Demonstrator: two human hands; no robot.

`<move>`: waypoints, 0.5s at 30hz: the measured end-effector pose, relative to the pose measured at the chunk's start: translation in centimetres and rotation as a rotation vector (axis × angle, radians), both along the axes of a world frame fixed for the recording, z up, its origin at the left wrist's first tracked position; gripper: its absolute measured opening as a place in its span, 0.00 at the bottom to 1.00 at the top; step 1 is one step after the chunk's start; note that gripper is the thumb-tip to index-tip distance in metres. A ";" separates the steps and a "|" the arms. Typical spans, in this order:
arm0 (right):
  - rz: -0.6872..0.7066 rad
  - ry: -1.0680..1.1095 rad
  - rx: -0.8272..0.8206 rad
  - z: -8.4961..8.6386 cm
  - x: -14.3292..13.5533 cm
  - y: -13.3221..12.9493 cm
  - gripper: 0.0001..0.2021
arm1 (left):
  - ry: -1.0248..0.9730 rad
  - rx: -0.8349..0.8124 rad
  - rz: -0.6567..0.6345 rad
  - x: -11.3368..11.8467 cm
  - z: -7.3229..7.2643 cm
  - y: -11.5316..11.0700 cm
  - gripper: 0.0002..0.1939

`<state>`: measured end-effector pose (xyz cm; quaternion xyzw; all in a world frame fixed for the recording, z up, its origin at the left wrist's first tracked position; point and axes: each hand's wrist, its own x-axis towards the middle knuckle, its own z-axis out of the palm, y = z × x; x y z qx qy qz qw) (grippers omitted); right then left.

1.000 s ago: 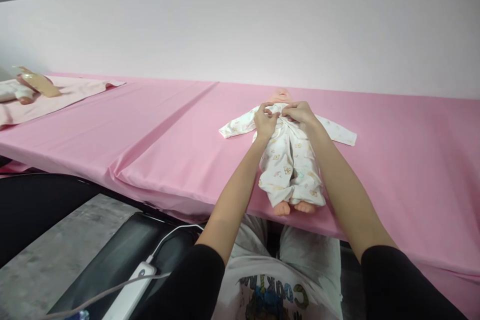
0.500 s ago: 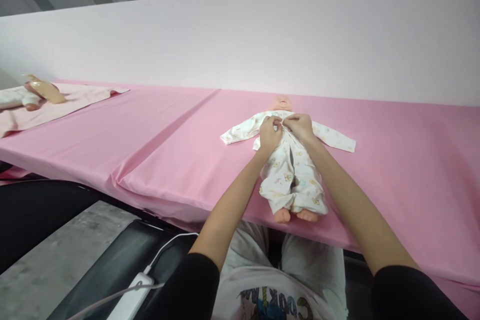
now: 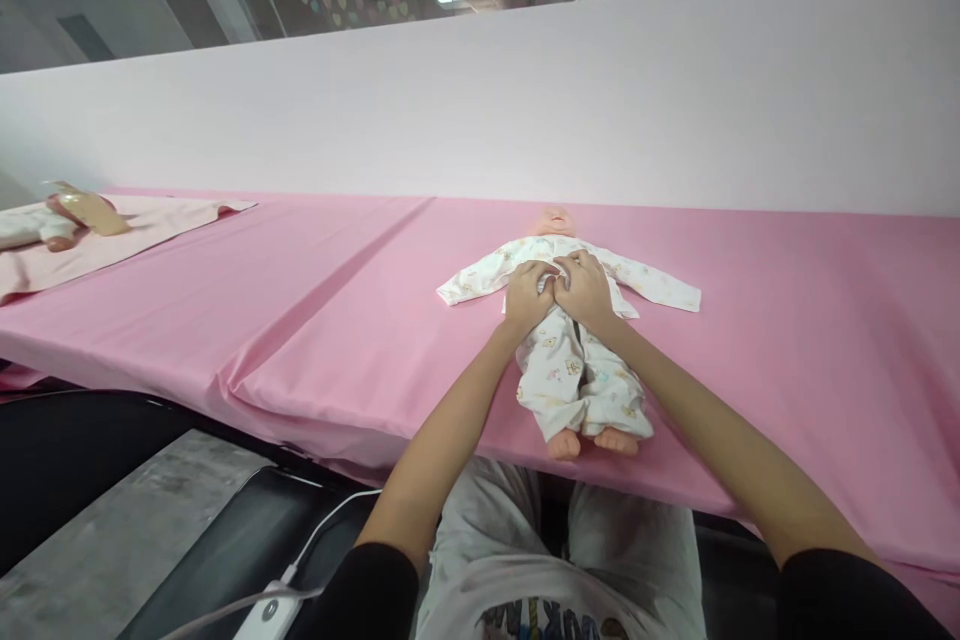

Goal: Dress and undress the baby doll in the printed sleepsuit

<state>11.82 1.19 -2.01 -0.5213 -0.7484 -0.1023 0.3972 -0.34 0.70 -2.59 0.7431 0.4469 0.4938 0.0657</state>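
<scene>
A baby doll (image 3: 556,221) lies on its back with its head away from me and its feet toward the table's front edge. It wears a white printed baby shirt (image 3: 491,267), sleeves spread to both sides, and matching baby trousers (image 3: 551,370) with bare feet showing below. My left hand (image 3: 527,296) and my right hand (image 3: 584,292) meet over the doll's middle. Their fingers are curled in on the front of the shirt, thumbs close together. The fingertips and the cloth between them are partly hidden.
A pink sheet (image 3: 337,320) covers the table, with a white partition (image 3: 480,110) behind. At far left, another doll (image 3: 30,226) and a yellowish bottle (image 3: 94,212) lie on a pale pink cloth (image 3: 172,220). A white power strip (image 3: 270,612) rests on a black seat (image 3: 217,550).
Both hands have shifted from the upper chest down toward the doll's waist and drawn closer together. More of the shirt's upper front shows. The head view has tilted up slightly.
</scene>
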 end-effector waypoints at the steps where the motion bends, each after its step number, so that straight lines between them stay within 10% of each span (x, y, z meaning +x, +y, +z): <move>1: -0.005 0.014 -0.002 0.0 0.0 -0.1 0.17 | 0.008 -0.001 0.003 0.0 0.0 -0.1 0.09; 15: 0.061 0.292 0.037 0.2 0.4 -0.6 0.12 | 0.051 -0.009 0.024 0.1 -0.4 0.6 0.11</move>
